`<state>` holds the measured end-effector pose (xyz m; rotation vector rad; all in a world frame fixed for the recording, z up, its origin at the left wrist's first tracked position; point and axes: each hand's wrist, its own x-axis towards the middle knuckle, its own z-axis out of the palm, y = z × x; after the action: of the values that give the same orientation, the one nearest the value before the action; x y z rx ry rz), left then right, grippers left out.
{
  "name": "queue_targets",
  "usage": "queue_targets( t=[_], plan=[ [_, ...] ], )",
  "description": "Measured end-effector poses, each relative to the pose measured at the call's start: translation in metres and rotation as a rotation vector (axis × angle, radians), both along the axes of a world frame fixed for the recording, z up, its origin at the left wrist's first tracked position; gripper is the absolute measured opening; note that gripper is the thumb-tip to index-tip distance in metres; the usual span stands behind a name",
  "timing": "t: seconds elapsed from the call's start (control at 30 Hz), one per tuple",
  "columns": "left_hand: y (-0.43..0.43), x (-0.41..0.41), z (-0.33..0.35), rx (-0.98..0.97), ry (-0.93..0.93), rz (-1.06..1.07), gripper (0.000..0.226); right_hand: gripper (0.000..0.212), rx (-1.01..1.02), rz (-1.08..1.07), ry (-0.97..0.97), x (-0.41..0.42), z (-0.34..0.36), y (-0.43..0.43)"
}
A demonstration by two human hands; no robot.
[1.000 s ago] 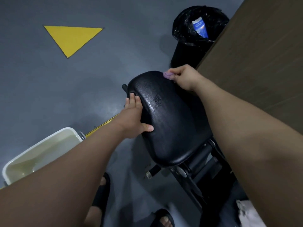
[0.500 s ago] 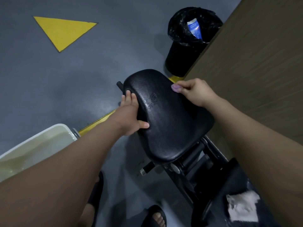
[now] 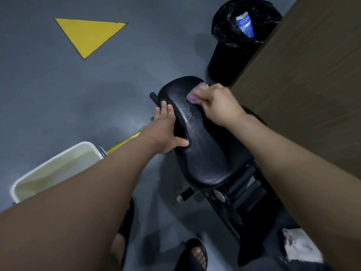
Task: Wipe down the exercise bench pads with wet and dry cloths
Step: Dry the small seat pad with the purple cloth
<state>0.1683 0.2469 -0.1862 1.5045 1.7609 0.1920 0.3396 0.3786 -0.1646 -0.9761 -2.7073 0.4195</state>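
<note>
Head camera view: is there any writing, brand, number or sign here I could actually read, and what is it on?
No text here can be read.
Blue and white packet in the black bin: print too blurred to read.
Bench pad: a faint embossed mark near the middle, not legible.
Yellow triangle painted on the floor: a plain sign, no words or numbers.
White tub and purple cloth under the right hand: no lettering visible.
</note>
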Motion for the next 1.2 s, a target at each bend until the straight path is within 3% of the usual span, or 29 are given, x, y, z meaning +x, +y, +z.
queue_targets(
  t=[0.17, 0.3, 0.5, 0.67, 0.83, 1.0, 1.1, 1.2],
  plan=[
    [-0.002, -0.001, -0.001, 0.016, -0.002, 0.005, 0.123, 0.018, 0.015, 0.088, -0.008, 0.040, 0.015, -0.073],
    [-0.002, -0.001, -0.003, 0.016, -0.008, 0.003, 0.123, 0.024, 0.048, 0.123, 0.005, 0.037, 0.012, -0.071],
    [0.001, -0.003, -0.005, 0.015, -0.012, -0.003, 0.124, 0.027, 0.093, -0.178, -0.018, -0.024, -0.006, 0.009],
    [0.001, -0.002, 0.001, 0.013, 0.011, -0.007, 0.125, 0.021, 0.012, -0.264, -0.093, -0.062, -0.004, 0.038],
    [-0.007, -0.007, -0.002, 0.053, -0.002, 0.000, 0.125, 0.023, 0.131, -0.016, -0.073, -0.031, 0.002, -0.029],
    [-0.015, -0.016, -0.003, 0.050, -0.043, -0.039, 0.122, 0.027, 0.115, 0.147, -0.071, 0.027, 0.011, -0.099],
    [-0.013, -0.020, 0.008, 0.022, -0.001, -0.071, 0.118, 0.021, 0.065, 0.140, -0.047, 0.025, 0.013, -0.097],
    [-0.011, -0.025, 0.028, 0.087, -0.027, 0.030, 0.083, 0.020, -0.271, -0.126, 0.137, 0.005, 0.028, -0.091]
  ],
)
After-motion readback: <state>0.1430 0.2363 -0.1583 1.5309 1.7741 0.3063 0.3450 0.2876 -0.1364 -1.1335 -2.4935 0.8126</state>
